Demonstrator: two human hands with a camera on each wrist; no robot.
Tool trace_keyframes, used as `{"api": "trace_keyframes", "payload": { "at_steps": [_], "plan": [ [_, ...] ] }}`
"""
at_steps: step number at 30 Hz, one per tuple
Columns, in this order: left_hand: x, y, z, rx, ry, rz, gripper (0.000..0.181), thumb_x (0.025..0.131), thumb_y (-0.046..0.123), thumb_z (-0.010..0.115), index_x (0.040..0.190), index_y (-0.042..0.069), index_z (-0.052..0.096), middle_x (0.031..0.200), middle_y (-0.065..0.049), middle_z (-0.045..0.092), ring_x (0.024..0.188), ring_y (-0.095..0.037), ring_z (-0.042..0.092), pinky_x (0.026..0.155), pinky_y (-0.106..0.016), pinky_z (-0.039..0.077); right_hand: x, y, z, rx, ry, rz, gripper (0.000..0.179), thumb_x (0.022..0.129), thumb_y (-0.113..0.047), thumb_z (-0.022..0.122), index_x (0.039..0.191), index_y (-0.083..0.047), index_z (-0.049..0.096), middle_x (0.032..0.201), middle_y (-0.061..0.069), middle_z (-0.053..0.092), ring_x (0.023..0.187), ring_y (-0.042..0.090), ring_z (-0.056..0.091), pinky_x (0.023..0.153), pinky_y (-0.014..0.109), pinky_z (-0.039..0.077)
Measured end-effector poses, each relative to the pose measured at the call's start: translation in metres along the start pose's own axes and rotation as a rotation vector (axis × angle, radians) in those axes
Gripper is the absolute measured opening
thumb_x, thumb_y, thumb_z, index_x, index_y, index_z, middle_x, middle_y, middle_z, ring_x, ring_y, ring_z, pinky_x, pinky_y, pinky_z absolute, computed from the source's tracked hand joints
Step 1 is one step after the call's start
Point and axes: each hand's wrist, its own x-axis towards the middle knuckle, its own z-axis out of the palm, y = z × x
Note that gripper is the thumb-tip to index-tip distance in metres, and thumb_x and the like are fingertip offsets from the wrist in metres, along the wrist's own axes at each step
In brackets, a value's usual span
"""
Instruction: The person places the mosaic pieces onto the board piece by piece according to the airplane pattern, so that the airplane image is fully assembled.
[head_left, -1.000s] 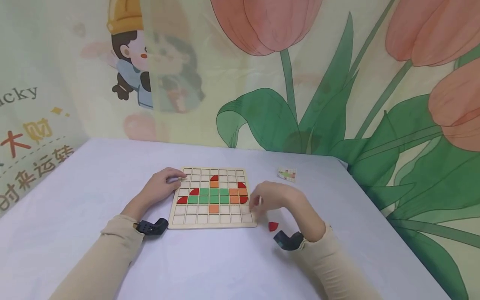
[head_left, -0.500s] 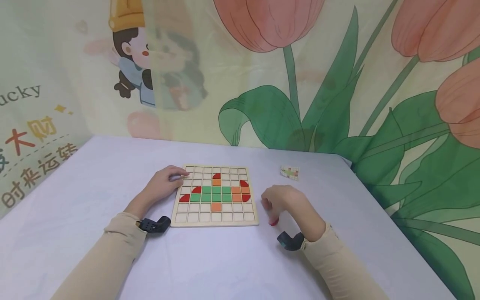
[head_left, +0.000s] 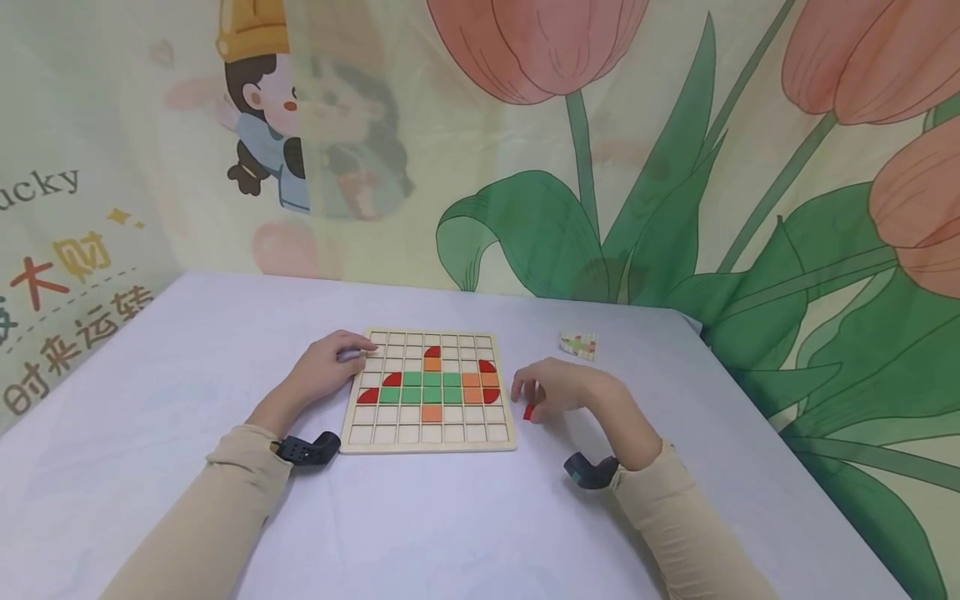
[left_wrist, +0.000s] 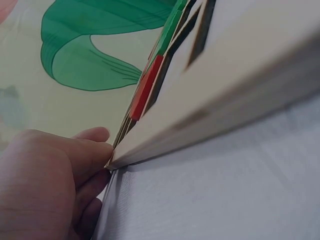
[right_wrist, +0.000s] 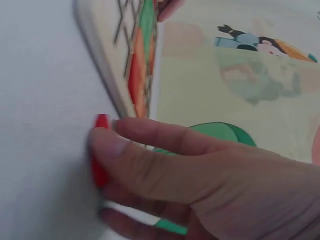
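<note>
A square wooden grid board [head_left: 431, 392] lies on the table, with green, orange and red pieces set in its cells. At its left edge my left hand [head_left: 327, 367] grips the rim, thumb against the side and a finger over the top. In the left wrist view the thumb meets the board's pale rim [left_wrist: 200, 112]. Just off the board's right edge, my right hand [head_left: 562, 386] pinches a small red piece [head_left: 528, 412] between thumb and fingers. The right wrist view shows this red piece [right_wrist: 100, 170] nearly edge-on and partly covered by the thumb.
A small printed pattern card [head_left: 579, 344] lies beyond the right hand. White cloth [head_left: 420, 525] covers the table. A printed curtain [head_left: 517, 150] hangs behind the table's far edge. Black wrist cameras [head_left: 591, 471] sit on both wrists.
My right hand moved from the board's right edge to the red piece on the cloth, picked it up, and brought it back toward the board. The left hand stayed at the rim.
</note>
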Motion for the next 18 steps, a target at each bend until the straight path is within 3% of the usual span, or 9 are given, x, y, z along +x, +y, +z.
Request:
{"api": "trace_keyframes", "payload": {
  "at_steps": [5, 15, 18],
  "plan": [
    [0.000, 0.001, -0.001, -0.005, -0.003, -0.005, 0.031, 0.091, 0.011, 0.054, 0.119, 0.005, 0.063, 0.133, -0.019, 0.053, 0.132, -0.041, 0.040, 0.112, -0.057, 0.028, 0.004, 0.001, 0.002, -0.009, 0.043, -0.026, 0.015, 0.080, -0.015, 0.076, 0.085, -0.025, 0.067, 0.088, -0.008, 0.064, 0.085, 0.014, 0.056, 0.080, 0.027, 0.054],
    [-0.001, 0.000, 0.000, -0.009, -0.006, -0.010, 0.031, 0.091, 0.012, 0.054, 0.120, 0.006, 0.063, 0.134, -0.019, 0.053, 0.132, -0.041, 0.040, 0.112, -0.057, 0.027, 0.003, 0.009, 0.002, 0.019, 0.029, -0.049, 0.012, 0.082, -0.017, 0.074, 0.084, -0.023, 0.064, 0.081, -0.005, 0.063, 0.081, 0.014, 0.055, 0.073, 0.026, 0.050],
    [-0.001, 0.001, 0.000, -0.005, -0.008, -0.014, 0.031, 0.091, 0.012, 0.054, 0.120, 0.006, 0.063, 0.134, -0.018, 0.053, 0.133, -0.041, 0.039, 0.112, -0.057, 0.027, 0.005, 0.011, 0.001, 0.063, 0.080, -0.064, 0.010, 0.082, -0.019, 0.074, 0.084, -0.023, 0.065, 0.080, -0.004, 0.062, 0.079, 0.014, 0.055, 0.070, 0.024, 0.050]
  ]
}}
